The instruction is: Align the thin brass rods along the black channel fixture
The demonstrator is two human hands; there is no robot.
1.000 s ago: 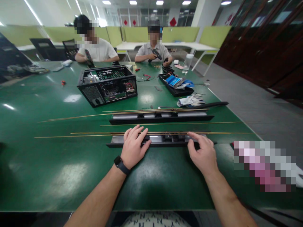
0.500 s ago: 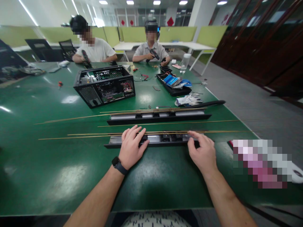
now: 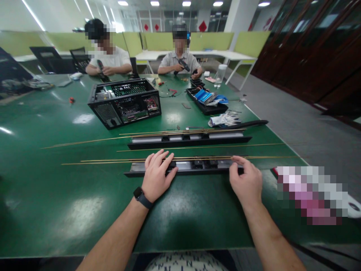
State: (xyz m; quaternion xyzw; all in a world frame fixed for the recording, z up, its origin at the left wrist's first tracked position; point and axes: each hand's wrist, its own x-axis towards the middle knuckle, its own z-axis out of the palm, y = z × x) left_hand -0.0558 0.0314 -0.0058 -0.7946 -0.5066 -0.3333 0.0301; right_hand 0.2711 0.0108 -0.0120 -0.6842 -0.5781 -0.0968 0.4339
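A black-and-silver rail (image 3: 182,165) with small black blocks in its channel lies nearest me, and thin brass rods (image 3: 104,162) run along its far side. My left hand (image 3: 159,173) rests on the left part of this rail, fingers spread and lying over the rods. At the rail's right end, my right hand (image 3: 246,178) is curled, its index finger and thumb at one thin brass rod; the exact contact is too small to make out. A second similar rail (image 3: 191,140) lies behind, more rods along it. Between the rails lies a single rod (image 3: 146,150).
Beyond the rails stand an open black computer case (image 3: 124,101) and a black tray (image 3: 210,109) with blue parts. White gloves (image 3: 225,119) lie beside a dark curved strip (image 3: 251,123). A blurred-out object (image 3: 313,195) lies at right. Two people sit across the green table (image 3: 56,210) with power drills.
My right hand has moved slightly right, and the left end of one near rod has shifted right with it. My left hand has stayed put. The left co-worker's hands have moved together.
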